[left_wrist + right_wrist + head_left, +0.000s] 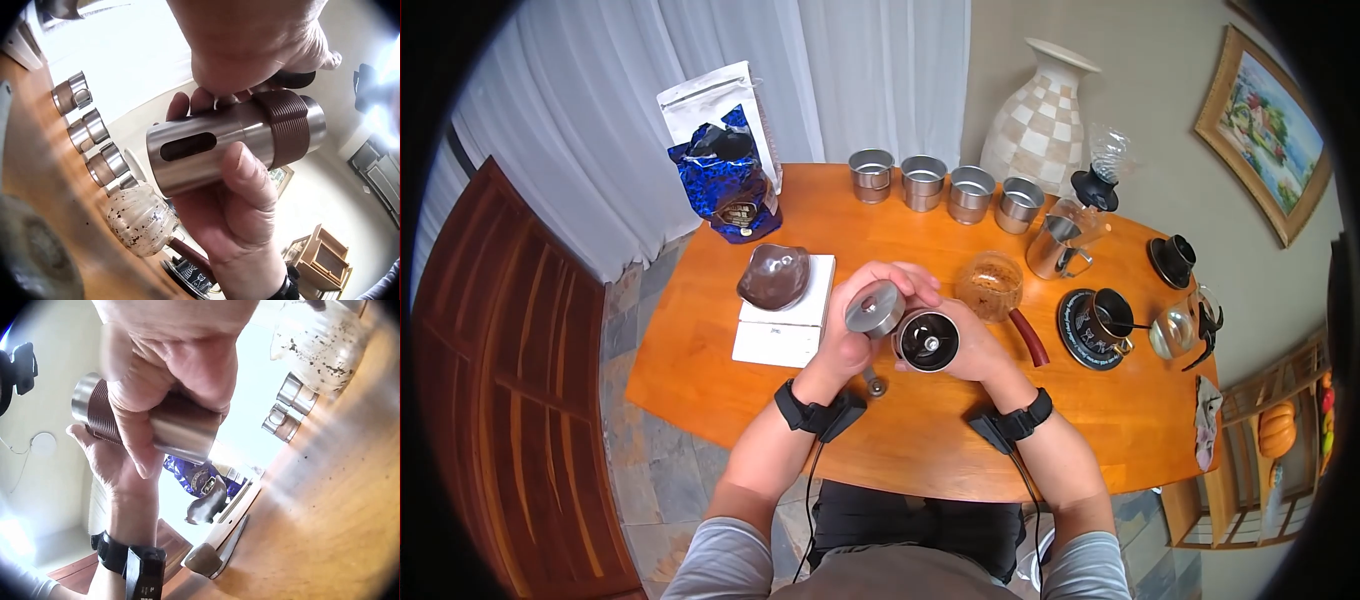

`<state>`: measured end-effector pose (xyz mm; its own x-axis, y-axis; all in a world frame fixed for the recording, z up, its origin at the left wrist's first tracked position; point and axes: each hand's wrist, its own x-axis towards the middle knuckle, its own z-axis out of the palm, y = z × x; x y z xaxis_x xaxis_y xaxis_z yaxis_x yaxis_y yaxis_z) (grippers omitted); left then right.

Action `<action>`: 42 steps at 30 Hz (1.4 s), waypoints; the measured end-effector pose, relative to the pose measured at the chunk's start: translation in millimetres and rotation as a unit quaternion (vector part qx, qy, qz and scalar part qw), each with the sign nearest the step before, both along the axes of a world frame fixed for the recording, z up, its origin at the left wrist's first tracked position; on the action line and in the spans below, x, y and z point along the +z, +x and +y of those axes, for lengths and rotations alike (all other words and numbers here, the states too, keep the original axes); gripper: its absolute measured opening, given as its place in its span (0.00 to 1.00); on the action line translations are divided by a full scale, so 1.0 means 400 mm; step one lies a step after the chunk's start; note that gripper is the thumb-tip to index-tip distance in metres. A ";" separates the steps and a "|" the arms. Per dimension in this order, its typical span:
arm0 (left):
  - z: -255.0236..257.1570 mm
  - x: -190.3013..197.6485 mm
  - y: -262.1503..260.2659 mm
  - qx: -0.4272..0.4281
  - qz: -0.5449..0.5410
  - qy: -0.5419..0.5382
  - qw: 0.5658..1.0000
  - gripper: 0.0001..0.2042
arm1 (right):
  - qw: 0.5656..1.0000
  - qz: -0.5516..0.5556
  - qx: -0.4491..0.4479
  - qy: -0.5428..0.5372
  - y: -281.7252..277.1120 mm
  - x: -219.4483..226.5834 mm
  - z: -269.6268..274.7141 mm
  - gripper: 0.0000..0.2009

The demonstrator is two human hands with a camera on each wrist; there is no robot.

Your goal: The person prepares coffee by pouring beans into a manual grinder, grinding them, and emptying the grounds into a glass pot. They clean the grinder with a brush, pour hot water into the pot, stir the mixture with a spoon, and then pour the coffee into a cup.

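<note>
In the head view my right hand grips a steel grinder body, its open top showing a dark interior and central shaft. My left hand holds a round metal lid beside it. The left wrist view shows the steel cylinder lying sideways with a slot and a ribbed brown band; my right thumb and fingers wrap round it. Across the right wrist view, my right fingers curl over the cylinder. A crank handle lies on the table below the hands.
A dark bowl sits on a white scale, with a blue bag behind. Several steel cups line the back. Rightward are a glass pot with a red-brown handle, a metal pitcher, a black cup and a glass server.
</note>
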<state>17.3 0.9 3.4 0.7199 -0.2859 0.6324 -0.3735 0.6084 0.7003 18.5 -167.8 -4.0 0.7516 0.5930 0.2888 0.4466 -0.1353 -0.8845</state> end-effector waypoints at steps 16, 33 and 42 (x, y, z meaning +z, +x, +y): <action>-0.005 -0.005 0.016 0.110 -0.021 0.079 0.991 0.38 | 0.997 0.025 -0.071 0.014 0.002 -0.011 0.004 0.27; -0.014 -0.028 0.027 0.150 0.033 0.128 0.980 0.38 | 0.985 -0.056 -0.162 0.001 -0.017 -0.011 0.020 0.23; -0.019 -0.031 0.019 0.097 0.104 0.103 0.985 0.30 | 0.977 -0.113 -0.178 0.038 -0.017 -0.018 0.028 0.22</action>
<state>24.8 -6.6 -9.1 0.8812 -0.2372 0.4089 -0.3043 0.3771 0.8747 11.5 -156.5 -11.0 0.8187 0.2761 0.5035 0.5676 -0.2562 -0.7824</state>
